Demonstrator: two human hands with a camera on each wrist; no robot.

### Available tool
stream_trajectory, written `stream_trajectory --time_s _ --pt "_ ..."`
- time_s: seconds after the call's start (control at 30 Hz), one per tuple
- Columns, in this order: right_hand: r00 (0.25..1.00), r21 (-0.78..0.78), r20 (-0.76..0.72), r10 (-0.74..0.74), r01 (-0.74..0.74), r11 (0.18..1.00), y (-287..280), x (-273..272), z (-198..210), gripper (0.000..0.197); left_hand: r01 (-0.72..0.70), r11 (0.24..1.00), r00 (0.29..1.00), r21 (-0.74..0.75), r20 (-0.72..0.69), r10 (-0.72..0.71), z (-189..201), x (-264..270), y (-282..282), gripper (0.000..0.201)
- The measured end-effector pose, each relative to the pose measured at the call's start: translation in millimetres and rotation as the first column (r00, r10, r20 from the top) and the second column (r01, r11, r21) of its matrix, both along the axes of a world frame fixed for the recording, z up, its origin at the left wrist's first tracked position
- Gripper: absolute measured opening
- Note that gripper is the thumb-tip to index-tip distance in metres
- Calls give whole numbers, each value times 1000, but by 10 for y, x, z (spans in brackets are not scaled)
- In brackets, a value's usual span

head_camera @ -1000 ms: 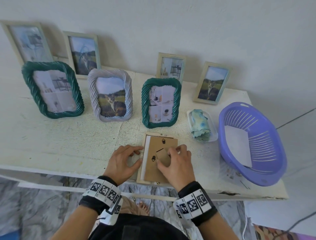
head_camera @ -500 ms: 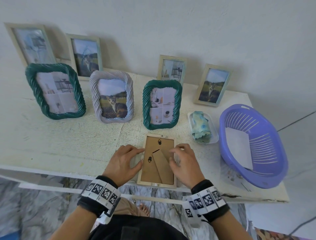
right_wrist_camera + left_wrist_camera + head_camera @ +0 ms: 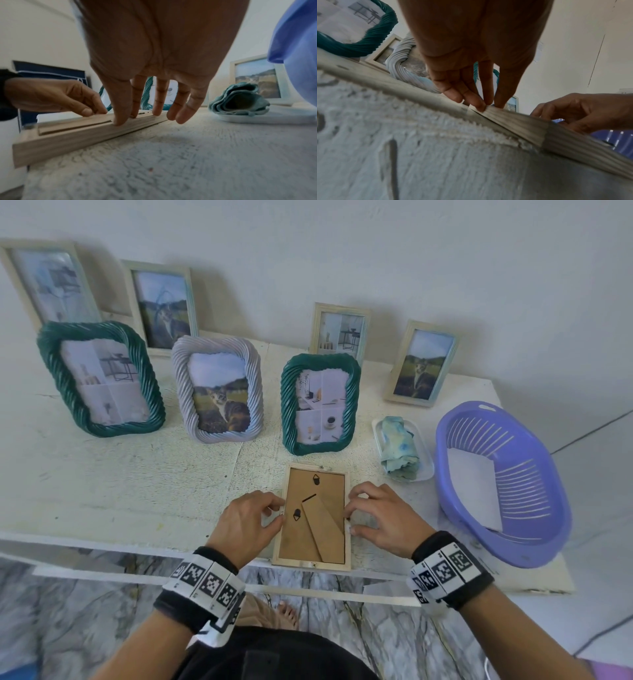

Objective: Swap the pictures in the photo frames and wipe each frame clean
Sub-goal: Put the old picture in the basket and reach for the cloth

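A light wooden photo frame [image 3: 315,542] lies face down at the table's front edge, its brown backing board and folded stand facing up. My left hand [image 3: 277,510] sits at the frame's left rim and its fingertips [image 3: 482,107] press on that edge. My right hand [image 3: 349,518] is at the right rim. Its fingers [image 3: 120,121] are nearly straight and touch the rim and board of the frame [image 3: 77,136]. Neither hand grips the frame. The picture inside is hidden.
Behind it stand a small green twisted frame [image 3: 320,402], a lilac frame [image 3: 217,395] and a large green frame [image 3: 99,378]. Several wooden frames lean on the wall. A blue-green cloth [image 3: 399,450] lies in a white dish. A purple basket [image 3: 548,525] holds a paper sheet.
The backing board was askew with a white edge showing beside it; it now sits flush inside the frame. My right hand moved from the stand to the right rim.
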State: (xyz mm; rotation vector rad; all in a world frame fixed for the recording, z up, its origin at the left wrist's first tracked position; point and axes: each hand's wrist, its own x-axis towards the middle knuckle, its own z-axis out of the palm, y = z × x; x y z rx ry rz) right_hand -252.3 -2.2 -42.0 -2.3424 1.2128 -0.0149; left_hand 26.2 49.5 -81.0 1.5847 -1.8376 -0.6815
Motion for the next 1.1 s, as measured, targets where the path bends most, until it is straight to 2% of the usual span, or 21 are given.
stream_trajectory --time_s 0.1,0.27,0.4,0.63,0.7,0.8,0.9,0.97,1.03,1.1 --pt "998 -34 -20 66 -67 997 -40 -33 -13 20 19 1000 1000 4 7 -19 -12 17 -2 27" --pt "991 -100 -52 120 -124 987 -48 -40 -34 28 28 996 1000 90 -13 -27 35 -8 0 41" --pt "997 -153 -43 67 -73 986 -9 50 -93 35 43 989 999 141 -7 -43 60 -23 -15 30" --pt "1000 -171 -2 -30 29 985 18 173 -112 22 94 984 995 154 20 -98 102 28 -28 22" --pt "999 -152 -25 -35 31 988 2 185 -63 24 100 984 992 149 55 -109 122 42 -51 27" --pt "995 -120 -26 -100 96 988 -80 251 32 25 125 978 981 169 129 -148 198 60 -105 46" --pt "989 -134 19 -149 151 980 -174 360 84 35 210 947 940 245 218 -264 255 109 -174 75" --pt "986 -118 -13 -169 166 979 -233 450 91 46 259 901 885 347 289 -366 302 148 -225 90" --pt "978 -95 -74 -195 188 978 -274 533 84 51 274 868 824 414 364 -434 338 168 -265 94" --pt "970 -80 -128 -206 197 977 -289 587 71 51 273 860 776 430 431 -461 358 170 -287 88"
